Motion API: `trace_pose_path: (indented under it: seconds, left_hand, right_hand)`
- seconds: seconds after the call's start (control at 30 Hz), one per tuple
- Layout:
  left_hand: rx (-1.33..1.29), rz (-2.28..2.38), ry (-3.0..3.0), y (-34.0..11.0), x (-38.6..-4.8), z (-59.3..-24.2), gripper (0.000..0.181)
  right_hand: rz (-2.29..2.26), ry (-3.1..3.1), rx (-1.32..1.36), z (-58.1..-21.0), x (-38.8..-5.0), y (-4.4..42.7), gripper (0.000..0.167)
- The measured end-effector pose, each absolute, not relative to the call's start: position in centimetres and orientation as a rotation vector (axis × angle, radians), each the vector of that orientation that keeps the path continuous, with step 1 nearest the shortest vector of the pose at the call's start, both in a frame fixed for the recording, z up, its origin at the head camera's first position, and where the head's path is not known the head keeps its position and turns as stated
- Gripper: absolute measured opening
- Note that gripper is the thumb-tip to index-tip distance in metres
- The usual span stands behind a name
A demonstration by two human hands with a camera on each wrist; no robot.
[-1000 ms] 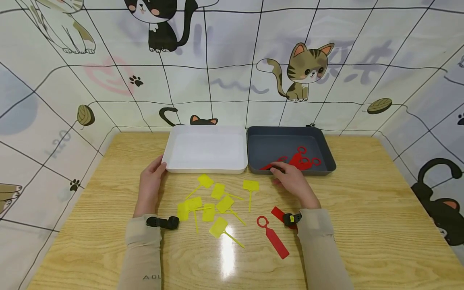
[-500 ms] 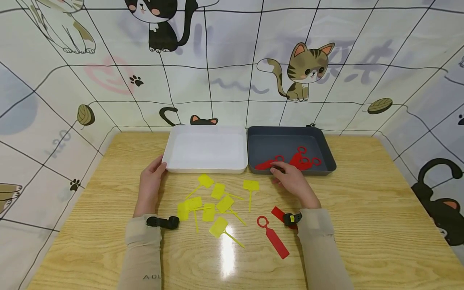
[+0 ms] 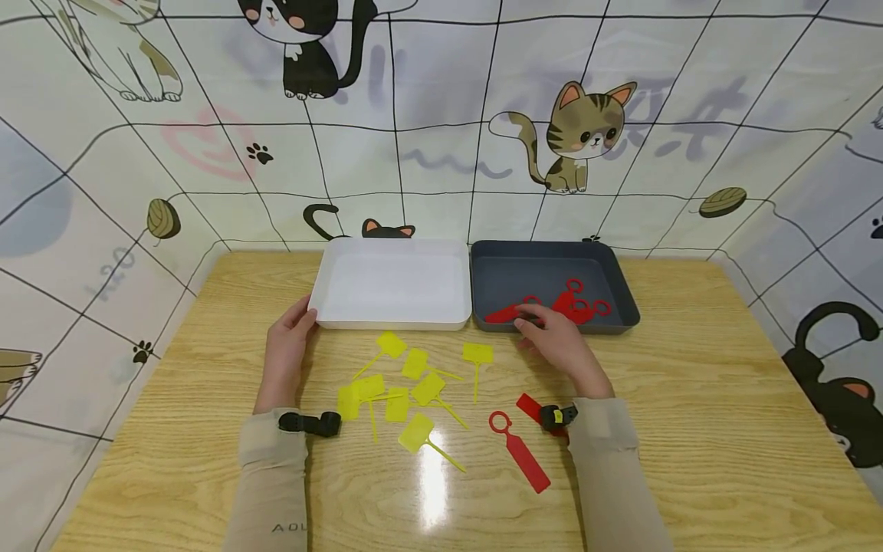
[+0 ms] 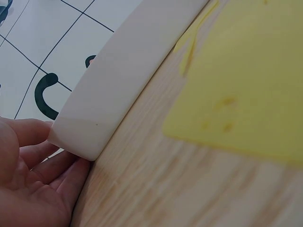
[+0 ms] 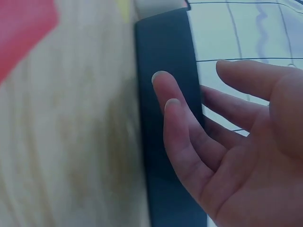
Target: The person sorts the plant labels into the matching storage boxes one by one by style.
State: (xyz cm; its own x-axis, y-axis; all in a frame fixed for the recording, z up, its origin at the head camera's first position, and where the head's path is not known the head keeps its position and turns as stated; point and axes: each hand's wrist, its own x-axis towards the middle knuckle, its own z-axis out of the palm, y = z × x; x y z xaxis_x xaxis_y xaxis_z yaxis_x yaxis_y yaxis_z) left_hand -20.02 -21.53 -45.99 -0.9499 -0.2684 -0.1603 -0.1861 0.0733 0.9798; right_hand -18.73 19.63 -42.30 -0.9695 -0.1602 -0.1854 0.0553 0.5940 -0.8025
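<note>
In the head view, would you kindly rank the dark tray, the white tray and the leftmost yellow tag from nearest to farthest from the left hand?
1. White tray: nearest, touched by the left hand at its left end.
2. Leftmost yellow tag: to the hand's right, closer to the person.
3. Dark tray: farthest, beyond the white tray's right side.

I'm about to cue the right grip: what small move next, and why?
Probably ease the right grip back toward the red tag lying uncovered on the table: the grip seems to hold no tag, and other red tags lie in the grey tray.
</note>
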Motion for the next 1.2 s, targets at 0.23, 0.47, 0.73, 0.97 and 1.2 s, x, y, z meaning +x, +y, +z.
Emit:
trace_pose_path:
  seconds: [0.23, 0.47, 0.73, 0.97, 1.2]
  left_hand:
    - [0.482, -2.05, -2.262, -21.6, -20.0, -45.9, 0.045]
    - [0.486, -2.048, -2.265, -21.5, -20.0, -45.8, 0.044]
    - [0.453, -2.026, -2.271, -21.6, -20.1, -46.1, 0.046]
    - [0.479, -2.024, -2.27, -21.5, -20.1, -46.1, 0.047]
    - [0.482, -2.038, -2.251, -21.6, -20.1, -46.2, 0.046]
  right_hand:
    - [-1.274, 2.669, -0.107, -39.7, -17.7, 19.8, 0.047]
    - [-1.189, 2.781, -0.219, -37.6, -16.2, 19.7, 0.047]
    - [-1.143, 2.801, -0.305, -36.6, -14.5, 19.3, 0.048]
    - [-1.018, 2.799, -0.319, -36.2, -13.2, 19.3, 0.052]
    - [-0.895, 2.708, -0.284, -37.0, -12.5, 19.9, 0.053]
